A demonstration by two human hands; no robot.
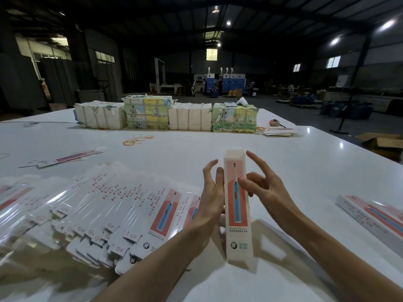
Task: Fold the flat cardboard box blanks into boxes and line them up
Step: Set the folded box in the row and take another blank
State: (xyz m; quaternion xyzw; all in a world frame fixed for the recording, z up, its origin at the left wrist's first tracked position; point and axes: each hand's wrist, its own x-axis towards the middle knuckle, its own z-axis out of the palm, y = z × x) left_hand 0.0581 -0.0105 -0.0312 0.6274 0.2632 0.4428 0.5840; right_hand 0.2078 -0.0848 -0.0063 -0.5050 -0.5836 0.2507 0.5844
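A tall, narrow white box (237, 232) printed with a blue toothbrush on a red panel stands upright near the table's front, its top end open. My right hand (268, 192) pinches its upper part, thumb on the printed front and curled fingers at its right side, index finger raised. My left hand (210, 199) is at the box's left edge, thumb against it and fingers spread loosely upward. A fanned pile of flat box blanks (113, 214) under clear plastic wrap lies to the left. Folded boxes (370, 216) lie flat at the right edge.
The white table (283, 162) carries a few loose blanks (69, 156) at the left, orange rubber bands (137, 139) in the middle, wrapped paper bundles (168, 115) along the back, and a small pink object (274, 122) with flat cards at the back right. An open carton (381, 142) sits beyond the right edge.
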